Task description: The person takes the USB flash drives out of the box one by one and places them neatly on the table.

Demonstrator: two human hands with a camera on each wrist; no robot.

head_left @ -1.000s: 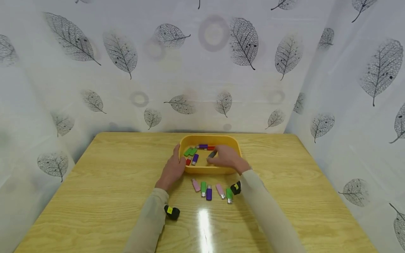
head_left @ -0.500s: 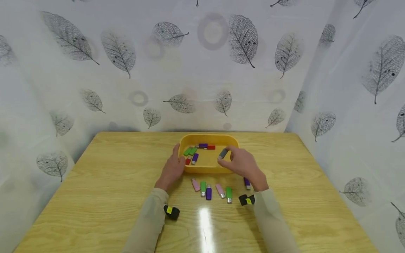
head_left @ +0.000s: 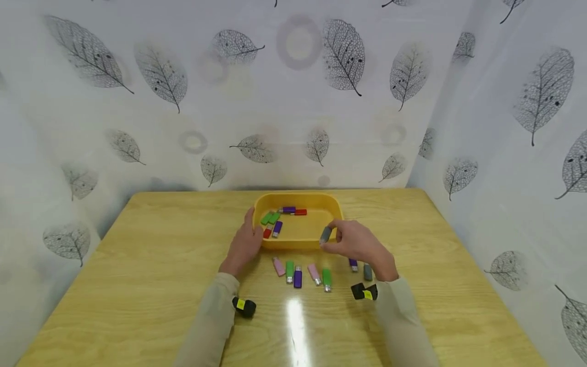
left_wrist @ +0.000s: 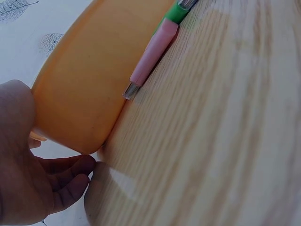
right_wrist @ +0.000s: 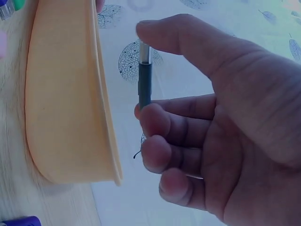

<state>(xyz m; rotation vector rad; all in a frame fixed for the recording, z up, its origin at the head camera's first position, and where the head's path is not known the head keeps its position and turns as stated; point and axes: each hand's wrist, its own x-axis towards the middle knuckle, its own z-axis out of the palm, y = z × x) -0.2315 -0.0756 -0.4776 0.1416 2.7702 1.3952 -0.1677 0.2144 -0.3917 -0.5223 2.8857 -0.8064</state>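
A grey USB stick (head_left: 325, 234) is pinched end to end between the thumb and a finger of my right hand (head_left: 359, 243). In the right wrist view this stick (right_wrist: 145, 80) stands upright, metal plug toward the thumb, beside the tray's outer wall. The yellow tray (head_left: 298, 244) rests on the table; my left hand (head_left: 243, 245) grips its left end, thumb at the rim and fingers outside, as the left wrist view shows of the left hand (left_wrist: 33, 160). Inside the tray's left part lie green sticks (head_left: 270, 217), purple sticks (head_left: 277, 228) and red sticks (head_left: 300, 212).
In front of the tray, a loose row on the wooden table (head_left: 160, 265) holds pink (head_left: 278, 266), green (head_left: 289, 272) and purple (head_left: 298, 277) USB sticks. Further right are another purple stick (head_left: 353, 264) and a grey stick (head_left: 368, 272), close to the right wrist. A leaf-patterned curtain (head_left: 257, 102) hangs behind.
My right hand has lifted the grey USB stick from inside the tray and moved right and toward me, to the tray's front right rim. My left hand keeps its grip on the tray.
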